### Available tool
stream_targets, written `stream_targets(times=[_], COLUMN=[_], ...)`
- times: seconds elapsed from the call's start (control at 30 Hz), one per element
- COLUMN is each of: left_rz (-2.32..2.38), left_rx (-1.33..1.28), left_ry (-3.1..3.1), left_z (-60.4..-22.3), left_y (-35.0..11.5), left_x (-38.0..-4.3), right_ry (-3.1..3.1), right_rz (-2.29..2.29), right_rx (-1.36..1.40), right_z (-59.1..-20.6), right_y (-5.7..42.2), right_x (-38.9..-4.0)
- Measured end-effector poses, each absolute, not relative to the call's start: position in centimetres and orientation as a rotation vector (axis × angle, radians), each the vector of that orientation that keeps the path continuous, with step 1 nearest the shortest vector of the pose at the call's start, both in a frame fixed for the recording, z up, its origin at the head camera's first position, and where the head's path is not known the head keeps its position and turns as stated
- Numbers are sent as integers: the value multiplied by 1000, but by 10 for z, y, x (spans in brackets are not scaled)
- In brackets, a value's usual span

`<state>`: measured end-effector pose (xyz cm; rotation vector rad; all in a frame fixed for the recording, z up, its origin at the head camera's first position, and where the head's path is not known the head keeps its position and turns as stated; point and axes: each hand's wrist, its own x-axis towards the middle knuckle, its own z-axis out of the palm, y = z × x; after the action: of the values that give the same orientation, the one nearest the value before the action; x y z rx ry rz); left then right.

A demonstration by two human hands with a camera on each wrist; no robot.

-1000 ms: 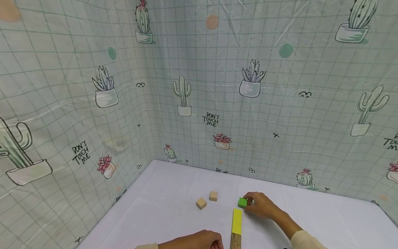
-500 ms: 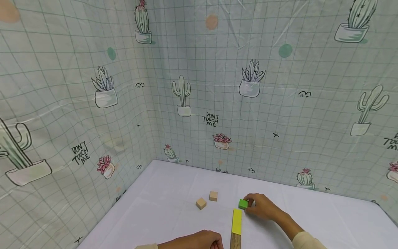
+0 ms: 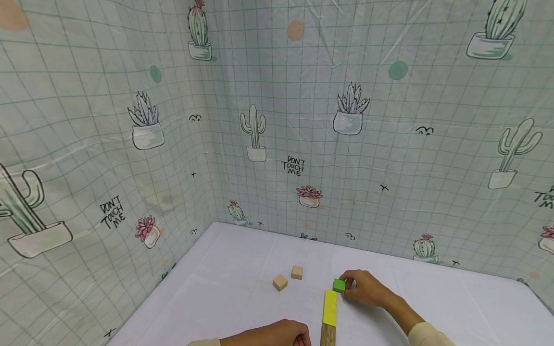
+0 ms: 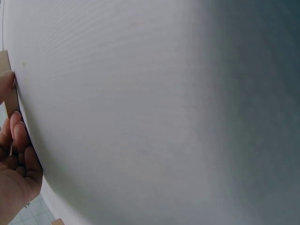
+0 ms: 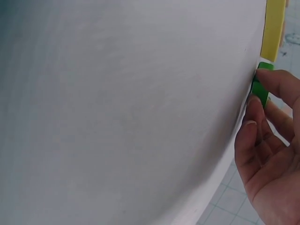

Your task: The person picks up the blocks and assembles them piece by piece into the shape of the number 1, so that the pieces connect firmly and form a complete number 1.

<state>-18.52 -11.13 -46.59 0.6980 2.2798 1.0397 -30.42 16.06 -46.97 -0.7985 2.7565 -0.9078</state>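
Green block [image 3: 339,285] sits in your right grip [image 3: 363,288] beside the yellow block [image 3: 330,308]; your left grip [image 3: 287,332] pinches the wooden block [image 3: 328,335].

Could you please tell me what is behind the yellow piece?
Just beyond the yellow piece, slightly right, is the green block, pinched by the right hand, with white tabletop farther back. Whatever is directly beneath the block is covered.

The small, bright green block [image 3: 339,285] sits on the counter, pinched by the right hand [image 3: 362,288], near the far end of the flat, rectangular yellow block [image 3: 330,308], which lies lengthwise between both hands. Adjoining its near end, the brown wood-grained block [image 3: 328,335] has the left hand [image 3: 291,333] at its side, thumb and fingertips gripping it.
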Motion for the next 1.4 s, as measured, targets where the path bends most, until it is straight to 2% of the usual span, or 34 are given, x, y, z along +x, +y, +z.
stream_targets(times=[1.4], left_rz=[1028], left_rx=[697], left_ry=[2289], left_z=[-467], left_y=[-111], left_x=[-186], right_ry=[2568], right_rz=[-1010], right_rx=[-871], right_z=[-472], right_y=[165], right_x=[-309])
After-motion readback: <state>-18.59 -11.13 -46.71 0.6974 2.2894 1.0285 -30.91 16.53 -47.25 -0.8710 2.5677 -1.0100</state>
